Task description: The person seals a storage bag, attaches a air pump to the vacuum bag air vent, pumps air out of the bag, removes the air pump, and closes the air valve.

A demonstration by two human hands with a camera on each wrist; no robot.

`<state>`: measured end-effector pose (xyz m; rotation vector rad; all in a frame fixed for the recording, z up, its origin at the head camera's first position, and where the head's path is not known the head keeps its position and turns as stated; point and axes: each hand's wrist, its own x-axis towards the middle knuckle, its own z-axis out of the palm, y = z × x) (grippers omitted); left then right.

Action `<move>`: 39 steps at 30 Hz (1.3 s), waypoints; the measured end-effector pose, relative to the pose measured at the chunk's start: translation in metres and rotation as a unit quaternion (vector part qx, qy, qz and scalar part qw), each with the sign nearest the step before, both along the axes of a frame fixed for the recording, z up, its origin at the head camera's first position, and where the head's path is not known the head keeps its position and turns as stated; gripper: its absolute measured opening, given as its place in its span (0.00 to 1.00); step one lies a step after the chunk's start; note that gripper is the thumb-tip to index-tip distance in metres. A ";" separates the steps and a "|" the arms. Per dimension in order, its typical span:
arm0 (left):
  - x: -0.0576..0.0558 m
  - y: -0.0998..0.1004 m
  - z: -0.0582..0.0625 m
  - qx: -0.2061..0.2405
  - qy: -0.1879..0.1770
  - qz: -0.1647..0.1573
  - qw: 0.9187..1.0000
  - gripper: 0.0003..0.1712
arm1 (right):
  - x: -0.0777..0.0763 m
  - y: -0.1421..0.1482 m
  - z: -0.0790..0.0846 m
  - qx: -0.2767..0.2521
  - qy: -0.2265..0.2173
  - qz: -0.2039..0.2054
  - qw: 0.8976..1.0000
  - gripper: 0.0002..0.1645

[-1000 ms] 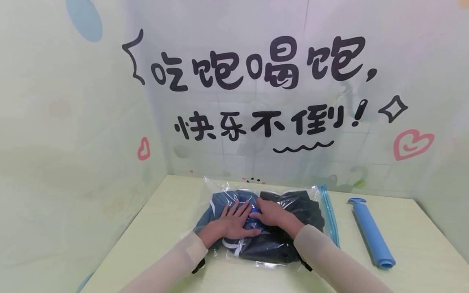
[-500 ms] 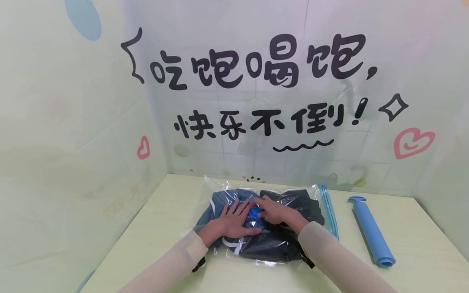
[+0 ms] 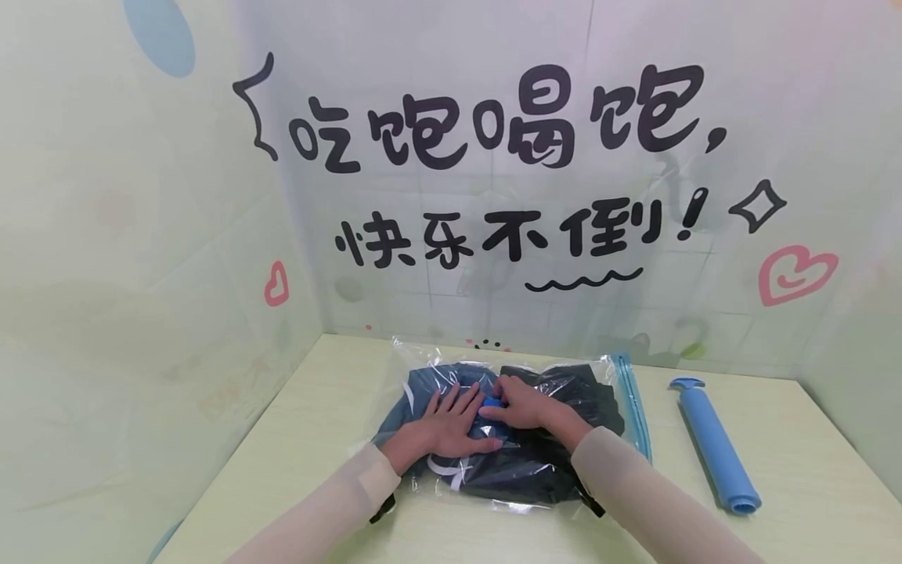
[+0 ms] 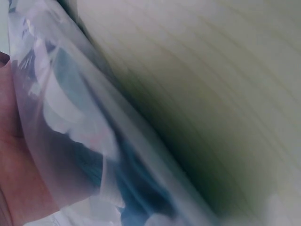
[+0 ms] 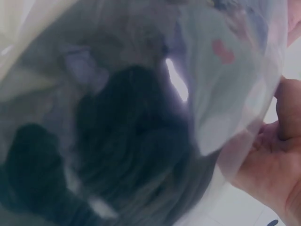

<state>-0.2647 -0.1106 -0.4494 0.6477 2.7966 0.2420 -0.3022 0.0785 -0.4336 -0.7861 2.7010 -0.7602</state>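
A clear plastic storage bag (image 3: 403, 359), packed with folded blue clothing (image 3: 421, 384) and black clothing (image 3: 588, 385), lies on the table. My left hand (image 3: 451, 432) rests flat on it, fingers spread, left of a round blue valve cap (image 3: 490, 410). With curled fingers and thumb my right hand (image 3: 530, 405) grips that cap, covering part of it. In the left wrist view the bag's film bulges beside my left palm (image 4: 23, 181). The right wrist view has dark cloth under shiny film, with my right hand (image 5: 275, 167) at the edge.
A light blue hand pump (image 3: 717, 450) lies on the pale wooden table (image 3: 789, 439), to the right of the bag. The bag's blue zip edge (image 3: 637, 423) faces it. A printed wall sheet (image 3: 451, 313) stands behind the table, with more sheeting at both sides.
My right hand's fingers and thumb have shifted around the valve cap, first baring more of it, then covering it again. My left hand stays in place.
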 end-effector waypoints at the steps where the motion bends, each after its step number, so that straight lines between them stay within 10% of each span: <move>1: 0.000 0.000 0.000 -0.002 0.001 0.000 1.000 0.56 | 0.001 -0.001 -0.001 0.004 0.006 -0.004 1.000 0.21; 23: -0.001 0.001 -0.001 0.001 0.001 0.006 1.000 0.57 | 0.000 0.005 0.003 0.024 -0.024 0.026 0.999 0.16; 39: -0.016 -0.003 -0.027 0.013 0.008 -0.002 1.000 0.61 | -0.003 0.001 -0.001 0.010 -0.025 -0.009 1.000 0.20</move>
